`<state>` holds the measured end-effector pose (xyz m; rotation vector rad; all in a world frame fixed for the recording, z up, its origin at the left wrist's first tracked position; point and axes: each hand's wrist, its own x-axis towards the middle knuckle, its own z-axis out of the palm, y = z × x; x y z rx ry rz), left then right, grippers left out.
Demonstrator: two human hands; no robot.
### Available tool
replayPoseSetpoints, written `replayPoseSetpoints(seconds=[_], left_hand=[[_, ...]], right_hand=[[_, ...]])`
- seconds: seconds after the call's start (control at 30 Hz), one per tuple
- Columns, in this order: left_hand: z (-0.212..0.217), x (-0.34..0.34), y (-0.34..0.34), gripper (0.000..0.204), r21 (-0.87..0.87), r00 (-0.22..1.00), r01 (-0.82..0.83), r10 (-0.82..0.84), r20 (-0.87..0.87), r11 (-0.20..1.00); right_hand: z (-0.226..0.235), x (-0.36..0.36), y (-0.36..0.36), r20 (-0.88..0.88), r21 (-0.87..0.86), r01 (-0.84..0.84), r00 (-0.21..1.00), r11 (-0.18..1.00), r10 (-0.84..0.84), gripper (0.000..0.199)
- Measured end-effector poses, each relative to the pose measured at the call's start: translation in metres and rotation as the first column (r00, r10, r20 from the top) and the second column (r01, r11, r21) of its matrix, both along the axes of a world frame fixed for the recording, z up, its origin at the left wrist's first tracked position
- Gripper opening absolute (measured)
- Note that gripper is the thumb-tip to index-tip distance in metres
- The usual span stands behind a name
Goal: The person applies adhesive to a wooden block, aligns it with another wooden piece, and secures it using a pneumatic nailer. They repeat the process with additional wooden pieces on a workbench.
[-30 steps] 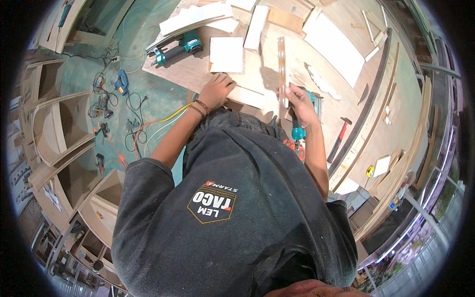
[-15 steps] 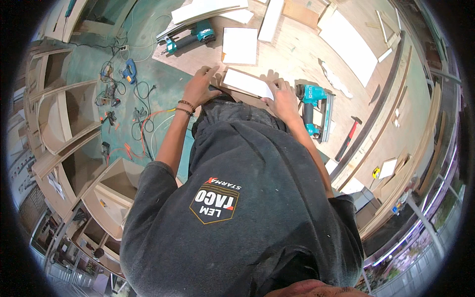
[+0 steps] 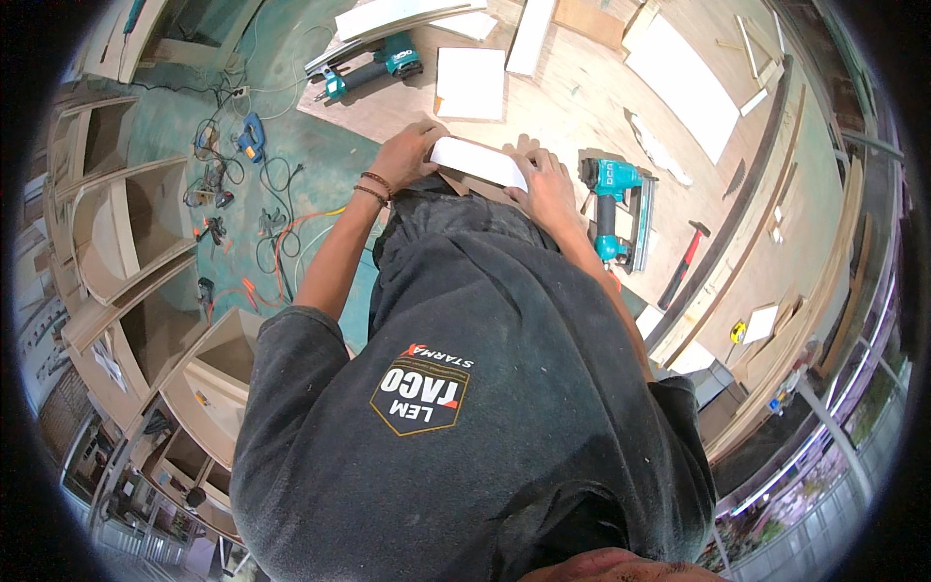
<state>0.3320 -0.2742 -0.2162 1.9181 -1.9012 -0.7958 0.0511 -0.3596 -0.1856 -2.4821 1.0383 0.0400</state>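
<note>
A narrow white-faced board (image 3: 477, 162) with brown edges lies across the near edge of the worktable, close to my waist. My left hand (image 3: 412, 150) is closed on its left end, the wrist wearing two beaded bracelets. At the board's right end my right hand (image 3: 545, 184) grips with bent fingers, the thumb toward me. Just right of that hand, a teal nail gun (image 3: 618, 209) lies on the table. Beyond the board sits a square white panel (image 3: 470, 83). Parts of the board under my fingers are hidden.
A second teal nail gun (image 3: 373, 70) lies at the table's far left. Farther right are a large white panel (image 3: 690, 92), a hammer (image 3: 684, 266) with a red handle, and a yellow tape measure (image 3: 738, 331). Cables and a blue power tool (image 3: 252, 139) lie on the green floor, beside wooden cabinets (image 3: 145, 223).
My left hand has moved slightly right and away from me, from beside the board's left end to gripping it. My right hand keeps its hold as the board shifts slightly left.
</note>
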Motion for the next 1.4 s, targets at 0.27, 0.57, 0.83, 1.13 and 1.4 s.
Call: replayPoseSetpoints(seconds=[0.27, 0.57, 0.83, 1.13, 1.4], left_hand=[[0.003, 0.003, -0.007, 0.050, -0.011, 0.995, 0.093, -0.092, 0.024, 0.996], [0.003, 0.001, -0.009, 0.054, -0.002, 0.990, 0.125, -0.125, 0.066, 0.992], [0.008, -0.001, -0.014, 0.063, 0.047, 0.980, 0.149, -0.154, 0.126, 0.988], [0.002, -0.081, -0.036, 0.075, -0.289, 0.947, 0.319, -0.289, 0.140, 0.903], [-0.019, -0.121, -0.055, 0.064, -0.275, 0.912, 0.399, -0.409, 0.023, 0.875]], right_hand=[[-0.005, -0.005, 0.003, -0.001, -0.002, 0.039, 0.999, 0.999, -0.039, 0.070], [-0.019, -0.044, -0.004, -0.069, -0.022, 0.099, 0.993, 0.995, -0.100, 0.067], [-0.015, -0.044, -0.001, -0.050, 0.011, 0.150, 0.988, 0.989, -0.149, 0.066], [-0.042, -0.065, 0.034, 0.254, 0.603, 0.514, 0.601, 0.610, -0.758, 0.036], [-0.065, -0.057, 0.049, 0.202, 0.731, 0.525, 0.443, 0.436, -0.873, 0.020]])
